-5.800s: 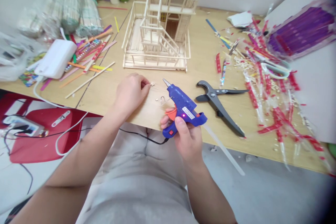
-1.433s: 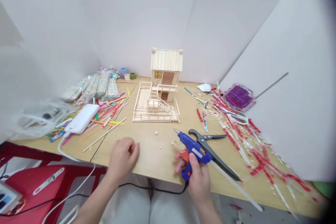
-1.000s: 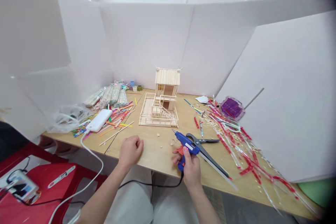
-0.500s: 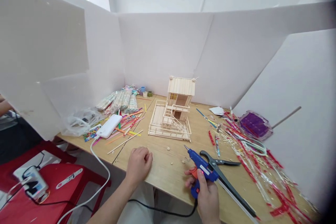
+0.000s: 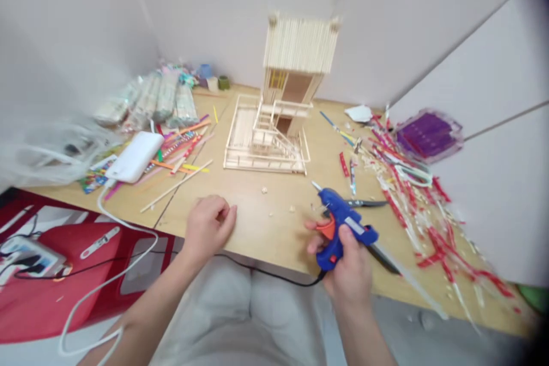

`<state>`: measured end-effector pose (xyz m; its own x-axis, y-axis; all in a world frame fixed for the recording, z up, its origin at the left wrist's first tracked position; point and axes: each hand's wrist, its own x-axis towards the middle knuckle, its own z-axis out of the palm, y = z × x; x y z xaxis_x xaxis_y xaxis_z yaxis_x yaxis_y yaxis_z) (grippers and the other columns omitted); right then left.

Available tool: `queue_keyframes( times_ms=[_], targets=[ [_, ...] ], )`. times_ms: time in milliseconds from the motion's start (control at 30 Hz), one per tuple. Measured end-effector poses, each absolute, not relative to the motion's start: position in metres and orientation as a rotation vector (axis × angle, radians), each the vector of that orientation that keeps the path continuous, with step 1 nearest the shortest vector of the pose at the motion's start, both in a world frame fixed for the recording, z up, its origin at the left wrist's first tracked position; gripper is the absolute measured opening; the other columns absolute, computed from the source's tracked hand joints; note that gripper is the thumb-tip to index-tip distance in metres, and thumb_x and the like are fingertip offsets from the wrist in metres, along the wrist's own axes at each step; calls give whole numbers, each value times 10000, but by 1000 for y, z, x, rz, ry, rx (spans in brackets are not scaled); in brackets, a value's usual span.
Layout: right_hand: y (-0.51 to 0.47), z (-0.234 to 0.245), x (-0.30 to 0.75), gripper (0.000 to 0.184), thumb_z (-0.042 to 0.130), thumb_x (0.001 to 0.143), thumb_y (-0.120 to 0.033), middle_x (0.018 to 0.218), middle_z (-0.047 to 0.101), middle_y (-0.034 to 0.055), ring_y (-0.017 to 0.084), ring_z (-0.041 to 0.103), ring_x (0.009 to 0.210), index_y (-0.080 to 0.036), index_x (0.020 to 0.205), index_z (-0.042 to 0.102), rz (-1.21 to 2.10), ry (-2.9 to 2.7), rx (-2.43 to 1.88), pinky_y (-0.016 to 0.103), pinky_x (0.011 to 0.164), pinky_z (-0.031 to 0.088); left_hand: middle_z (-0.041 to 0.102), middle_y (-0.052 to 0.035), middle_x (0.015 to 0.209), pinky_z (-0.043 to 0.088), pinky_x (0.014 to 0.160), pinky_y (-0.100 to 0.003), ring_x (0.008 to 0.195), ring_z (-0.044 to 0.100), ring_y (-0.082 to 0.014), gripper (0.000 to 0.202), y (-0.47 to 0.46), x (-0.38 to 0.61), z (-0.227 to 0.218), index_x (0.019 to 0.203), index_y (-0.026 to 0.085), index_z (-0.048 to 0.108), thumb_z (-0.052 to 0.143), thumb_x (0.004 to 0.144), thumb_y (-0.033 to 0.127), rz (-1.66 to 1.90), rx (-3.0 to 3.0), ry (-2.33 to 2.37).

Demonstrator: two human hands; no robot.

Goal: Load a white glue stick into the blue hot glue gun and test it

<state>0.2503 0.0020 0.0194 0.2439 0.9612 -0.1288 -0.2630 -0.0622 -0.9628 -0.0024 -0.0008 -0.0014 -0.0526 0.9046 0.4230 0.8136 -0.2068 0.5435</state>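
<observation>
My right hand point(image 5: 349, 266) is closed around the handle of a blue glue gun point(image 5: 343, 223) with an orange trigger, its nozzle pointing up and left over the wooden table point(image 5: 257, 223). My left hand point(image 5: 209, 227) rests on the table's front edge with its fingers curled loosely; I cannot make out anything in them. A model house of pale sticks point(image 5: 283, 97) stands further back at the middle of the table. A few tiny stick bits point(image 5: 265, 189) lie between the house and my hands.
Black shears point(image 5: 369, 203) lie partly hidden behind the glue gun. Red and clear wrappers point(image 5: 412, 206) litter the right side, with a purple pack point(image 5: 426, 134) behind. Coloured sticks point(image 5: 180, 151), a white power bank point(image 5: 135, 156) and stick bundles point(image 5: 158, 97) lie left. A red stool point(image 5: 38, 274) stands lower left.
The view has dropped from the white partition walls back down onto the table. My right hand has lifted the glue gun slightly; my left hand stays at the table edge.
</observation>
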Motion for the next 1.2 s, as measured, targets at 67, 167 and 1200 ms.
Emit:
queue_keyframes(
  times_ms=[67, 167, 1200],
  targets=[
    [5, 27, 258, 358, 638, 866, -538, 765, 759, 73, 153, 599, 420, -184, 855, 689, 1143, -830, -1242, 282, 417, 457, 474, 33, 616, 345, 665, -330, 607, 469, -151, 309, -1, -3, 1, 658, 221, 441, 567, 938, 250, 1109, 2084, 1863],
    [11, 38, 266, 320, 639, 887, -521, 787, 755, 72, 156, 608, 444, -209, 854, 702, 1167, -983, -1319, 285, 416, 444, 487, 34, 614, 353, 668, -342, 601, 478, -154, 303, -1, -4, 2, 657, 225, 446, 603, 916, 242, 1121, 2127, 1826],
    [49, 66, 241, 639, 387, 958, -735, 429, 606, -4, 170, 599, 440, -249, 623, 634, 937, -1992, -1659, 297, 515, 431, 553, 19, 621, 362, 703, -402, 625, 533, -198, 291, 2, -8, 4, 669, 249, 448, 615, 904, 293, 983, 2150, 1782]
  ],
)
